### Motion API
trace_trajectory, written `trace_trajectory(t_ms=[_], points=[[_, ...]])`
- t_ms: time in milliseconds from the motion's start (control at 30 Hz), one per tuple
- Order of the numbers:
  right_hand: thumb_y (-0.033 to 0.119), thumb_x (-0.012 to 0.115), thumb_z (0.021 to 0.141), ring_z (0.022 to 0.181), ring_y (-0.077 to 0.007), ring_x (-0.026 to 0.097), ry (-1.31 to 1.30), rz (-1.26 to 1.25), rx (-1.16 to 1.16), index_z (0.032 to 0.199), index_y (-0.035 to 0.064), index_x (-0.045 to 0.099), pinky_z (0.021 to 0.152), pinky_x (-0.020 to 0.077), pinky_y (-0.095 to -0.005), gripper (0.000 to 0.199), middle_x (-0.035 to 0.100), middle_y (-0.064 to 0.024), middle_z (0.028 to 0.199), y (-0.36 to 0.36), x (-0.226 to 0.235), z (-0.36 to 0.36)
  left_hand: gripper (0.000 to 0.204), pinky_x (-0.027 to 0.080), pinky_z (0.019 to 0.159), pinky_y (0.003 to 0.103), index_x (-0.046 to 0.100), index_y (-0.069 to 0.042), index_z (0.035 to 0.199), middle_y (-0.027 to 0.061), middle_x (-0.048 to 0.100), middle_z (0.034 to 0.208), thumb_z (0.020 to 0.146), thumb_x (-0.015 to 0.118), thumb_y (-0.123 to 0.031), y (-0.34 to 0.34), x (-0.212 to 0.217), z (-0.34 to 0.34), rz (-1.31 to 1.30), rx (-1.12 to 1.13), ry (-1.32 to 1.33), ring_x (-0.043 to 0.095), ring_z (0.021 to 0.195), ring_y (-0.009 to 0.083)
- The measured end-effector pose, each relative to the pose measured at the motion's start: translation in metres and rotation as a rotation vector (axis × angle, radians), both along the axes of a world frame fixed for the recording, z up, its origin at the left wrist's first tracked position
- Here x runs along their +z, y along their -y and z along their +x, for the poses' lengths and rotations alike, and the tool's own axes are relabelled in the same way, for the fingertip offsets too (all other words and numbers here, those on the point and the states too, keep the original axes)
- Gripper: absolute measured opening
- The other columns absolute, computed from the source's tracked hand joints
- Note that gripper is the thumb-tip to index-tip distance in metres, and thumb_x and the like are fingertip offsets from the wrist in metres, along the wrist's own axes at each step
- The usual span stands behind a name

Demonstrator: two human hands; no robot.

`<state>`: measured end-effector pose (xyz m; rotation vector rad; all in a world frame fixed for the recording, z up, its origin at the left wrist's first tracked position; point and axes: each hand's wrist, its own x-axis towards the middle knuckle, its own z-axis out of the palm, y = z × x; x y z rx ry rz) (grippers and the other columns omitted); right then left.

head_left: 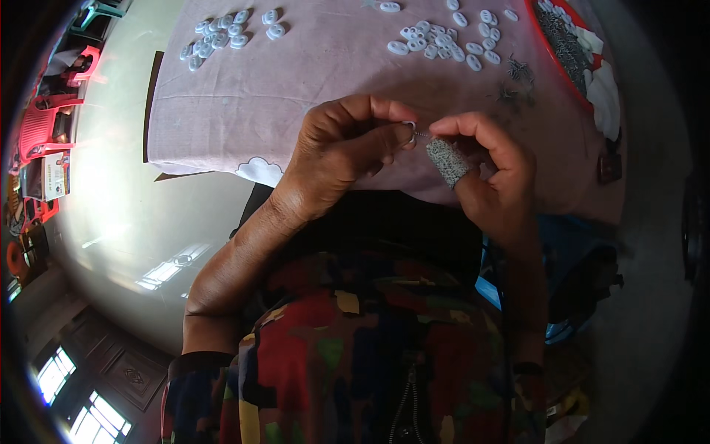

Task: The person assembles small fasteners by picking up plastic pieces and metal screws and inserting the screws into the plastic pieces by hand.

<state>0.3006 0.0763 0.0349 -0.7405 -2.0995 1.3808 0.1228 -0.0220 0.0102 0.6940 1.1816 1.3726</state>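
Above the near edge of the cloth, my left hand (333, 152) pinches a small white plastic piece (411, 127) between thumb and fingertips. It looks like the oval pieces on the table, though my fingers cover most of it. A thin grey metal piece (421, 134), coiled like a small spring, sticks out of it toward my right hand (499, 174). The right fingertips are closed at the metal piece's other end. A grey speckled finger sleeve (447, 163) covers the right thumb.
White oval plastic pieces (218, 33) lie in a group at the far left, with another group of oval pieces (433, 41) at the far right. Thin metal bits (519, 72) are scattered near a red-rimmed tray (566, 63) of similar bits. A pink cloth (244, 111) covers the table.
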Motion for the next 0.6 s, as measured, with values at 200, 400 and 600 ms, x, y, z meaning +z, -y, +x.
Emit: trace_trajectory(t_ms=[200,400,600], points=[[-0.008,0.060,0.074,0.076,-0.0215,0.065,0.091,0.224,0.043,0.095,0.0008,0.063,0.063,0.0495,-0.0293,0.023,0.064,-0.0114,0.084,-0.0009,-0.0001,-0.0033,0.016,0.039,0.056,0.018,0.066,-0.004,0.106,0.0015,0.067,0.086,0.091,0.065,-0.008,-0.0007,-0.0019,0.0003,0.018,-0.023,0.005,0.053,0.067,0.0031],[-0.007,0.060,0.073,0.073,-0.0248,0.064,0.051,0.332,0.060,0.092,0.0010,0.061,0.061,0.0503,-0.0309,0.021,0.062,-0.0126,0.083,0.0002,-0.0034,-0.0064,0.016,0.039,0.055,0.018,0.066,-0.003,0.106,0.0011,0.067,0.085,0.091,0.064,-0.006,0.0003,-0.0008,0.0023,0.013,-0.032,-0.032,0.053,0.067,0.0031],[-0.007,0.060,0.073,0.069,-0.0198,0.063,0.036,0.244,0.064,0.092,0.0010,0.061,0.057,0.0489,-0.0278,0.021,0.062,-0.0118,0.082,0.0021,-0.0047,-0.0086,0.014,0.040,0.055,0.017,0.067,-0.003,0.104,0.0009,0.066,0.085,0.091,0.065,-0.005,0.0007,-0.0054,0.0029,0.037,-0.012,-0.020,0.053,0.066,0.0030]])
